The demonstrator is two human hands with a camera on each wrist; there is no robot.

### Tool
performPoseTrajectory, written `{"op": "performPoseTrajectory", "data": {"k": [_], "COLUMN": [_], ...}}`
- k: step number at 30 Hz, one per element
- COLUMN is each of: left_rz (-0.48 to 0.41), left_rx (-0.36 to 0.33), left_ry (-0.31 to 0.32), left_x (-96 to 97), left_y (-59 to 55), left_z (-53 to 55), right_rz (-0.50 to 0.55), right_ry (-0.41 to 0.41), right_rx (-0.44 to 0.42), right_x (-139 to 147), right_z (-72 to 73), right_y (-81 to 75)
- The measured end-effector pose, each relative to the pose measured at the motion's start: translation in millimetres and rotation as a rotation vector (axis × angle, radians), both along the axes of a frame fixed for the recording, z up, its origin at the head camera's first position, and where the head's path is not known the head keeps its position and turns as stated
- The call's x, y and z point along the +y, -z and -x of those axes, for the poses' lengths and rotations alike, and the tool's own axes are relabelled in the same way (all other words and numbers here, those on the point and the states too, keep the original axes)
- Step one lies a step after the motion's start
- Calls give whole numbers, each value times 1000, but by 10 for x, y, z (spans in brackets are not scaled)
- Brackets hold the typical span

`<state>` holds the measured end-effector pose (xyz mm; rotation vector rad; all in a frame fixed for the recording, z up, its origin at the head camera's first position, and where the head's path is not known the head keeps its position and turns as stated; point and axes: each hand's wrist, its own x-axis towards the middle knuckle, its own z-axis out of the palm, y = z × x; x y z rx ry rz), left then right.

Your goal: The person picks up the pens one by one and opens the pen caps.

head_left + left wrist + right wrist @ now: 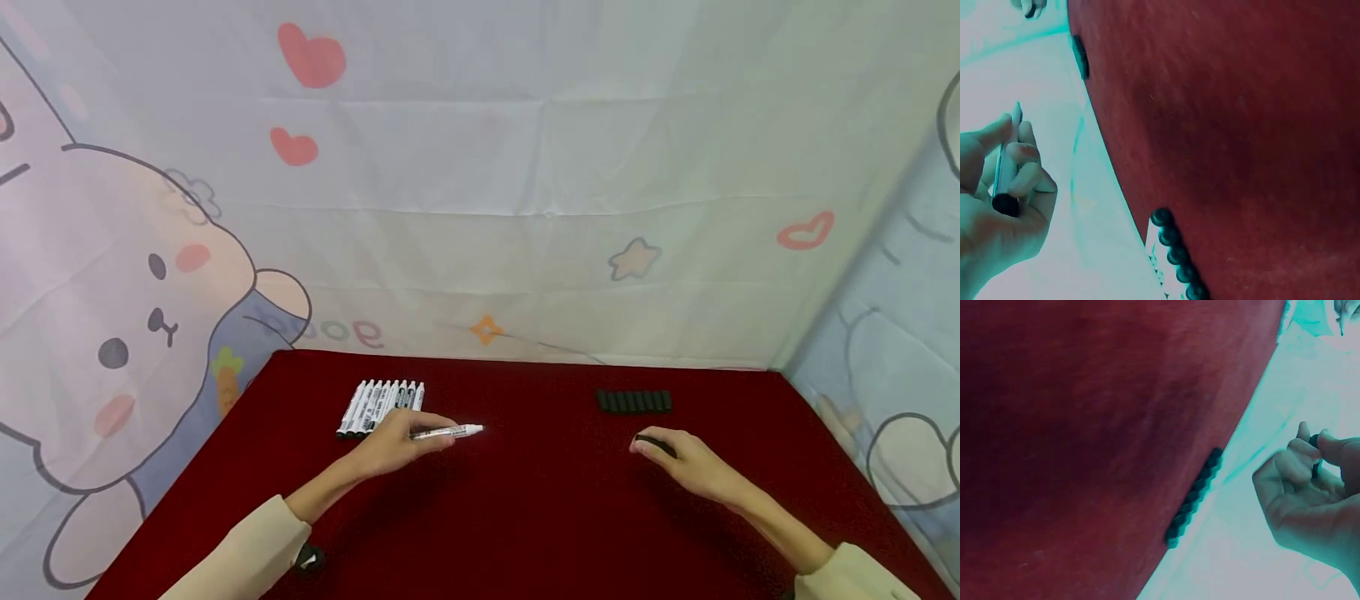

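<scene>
My left hand [392, 443] grips a white marker [448, 432] without its cap, its tip pointing right. In the left wrist view the fingers curl round that marker [1007, 169], and its black end faces the camera. Just behind this hand lies a row of several white markers [382, 400] side by side on the table. Over on the right, my right hand [690, 462] pinches a black marker cap [657, 445] between thumb and fingers. A row of several black caps [633, 402] lies a little beyond it. The two hands are well apart.
A dark red cloth [525, 500] covers the table. Behind it hangs a pale printed curtain [480, 167] that meets the table's back edge. A small black object [309, 558] shows beside the left sleeve; its kind is unclear.
</scene>
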<state>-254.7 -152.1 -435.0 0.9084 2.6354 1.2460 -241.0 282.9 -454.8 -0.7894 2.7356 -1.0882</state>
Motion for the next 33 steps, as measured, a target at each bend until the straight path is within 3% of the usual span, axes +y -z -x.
{"op": "performPoseTrajectory", "data": {"k": [5,9,14,19,28,33], "left_rz": [-20,-37,-52,-59,-24,0], "left_rx": [-36,-64,-70,-74,40,12], "left_ry": [114,144,113,91,22,-27], "left_x": [-38,-11,-11,-9,-62,-183], "left_y": [79,131,129,116,115,91], "left_z": [-37,-79,-77,-77,-122,-112], "right_rz": [31,48,16,41,33,50], "right_ry": [-71,-115,-99,-105,-99,-135], "right_rx": [-135,-213,-174,-208,-181,-154], "right_x": [76,49,71,103,152,162], "right_z": [-31,-70,-68,-58,-92,-88], "right_y": [118,130,129,118,100,84]}}
